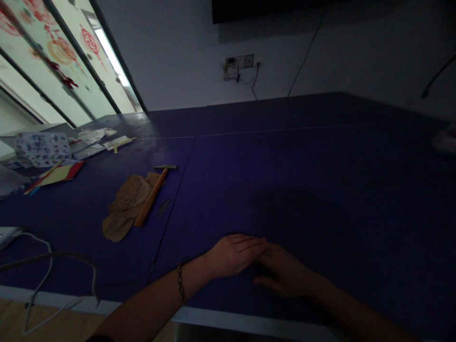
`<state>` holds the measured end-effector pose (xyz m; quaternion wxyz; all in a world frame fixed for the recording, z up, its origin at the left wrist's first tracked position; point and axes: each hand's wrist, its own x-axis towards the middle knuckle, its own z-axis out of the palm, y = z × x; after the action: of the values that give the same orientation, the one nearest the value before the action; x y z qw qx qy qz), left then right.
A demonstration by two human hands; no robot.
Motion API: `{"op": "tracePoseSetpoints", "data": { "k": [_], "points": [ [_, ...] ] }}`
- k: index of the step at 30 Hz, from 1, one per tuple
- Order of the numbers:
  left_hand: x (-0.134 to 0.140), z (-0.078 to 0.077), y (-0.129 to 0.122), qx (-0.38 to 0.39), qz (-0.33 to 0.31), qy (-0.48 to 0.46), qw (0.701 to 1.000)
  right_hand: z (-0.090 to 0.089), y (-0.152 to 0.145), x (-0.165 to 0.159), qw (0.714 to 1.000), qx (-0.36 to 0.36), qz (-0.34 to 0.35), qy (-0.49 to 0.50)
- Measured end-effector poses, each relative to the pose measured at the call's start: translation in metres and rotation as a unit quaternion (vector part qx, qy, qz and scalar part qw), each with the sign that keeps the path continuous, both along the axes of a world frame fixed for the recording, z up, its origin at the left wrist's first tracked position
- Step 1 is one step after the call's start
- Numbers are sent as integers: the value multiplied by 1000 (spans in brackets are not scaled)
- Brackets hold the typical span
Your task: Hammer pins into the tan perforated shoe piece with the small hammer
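Observation:
Near the table's front edge, my left hand (237, 255) lies flat with its fingers stretched over the fingertips of my right hand (285, 270). No object shows in either hand. The right hand rests on the dark blue table (302, 156), its thumb apart from the fingers, whose tips are partly covered. A braided bracelet (181, 285) circles my left wrist. To the left of both hands, a hammer (153, 197) with a wooden handle lies partly on brown, flat, patterned pieces (125, 204). Beside its handle is a small cluster of thin metal pieces (164, 208), nail-like in shape.
Cables (50, 254) loop over the table's front left edge. Farther back on the left are coloured sheets (59, 173), a patterned bag (43, 148) and plastic packets (93, 137). Wall sockets (242, 62) with plugged-in cords sit behind the table.

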<state>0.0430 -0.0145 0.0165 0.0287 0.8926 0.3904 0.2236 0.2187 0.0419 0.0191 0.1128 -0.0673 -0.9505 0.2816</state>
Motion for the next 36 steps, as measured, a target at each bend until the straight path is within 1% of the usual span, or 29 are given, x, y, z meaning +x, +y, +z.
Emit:
{"op": "tracePoseSetpoints", "data": {
  "k": [6,13,19,29,36],
  "points": [
    [-1,-3,0,-5,-7,13,1000,2,-1,1,1000,2,-5,-13],
    [-2,-4,1,-1,-10,10,1000,-1,-1,2,1000,5,-1,-6],
    [-1,-6,1,-2,-12,18,1000,-1,-2,3,1000,20,-5,-23],
    [0,-4,1,1,-7,23,1000,0,-3,3,999,13,-12,-29],
    [-1,-6,0,6,-9,23,1000,4,-4,2,999,13,-8,-29]
  ]
}}
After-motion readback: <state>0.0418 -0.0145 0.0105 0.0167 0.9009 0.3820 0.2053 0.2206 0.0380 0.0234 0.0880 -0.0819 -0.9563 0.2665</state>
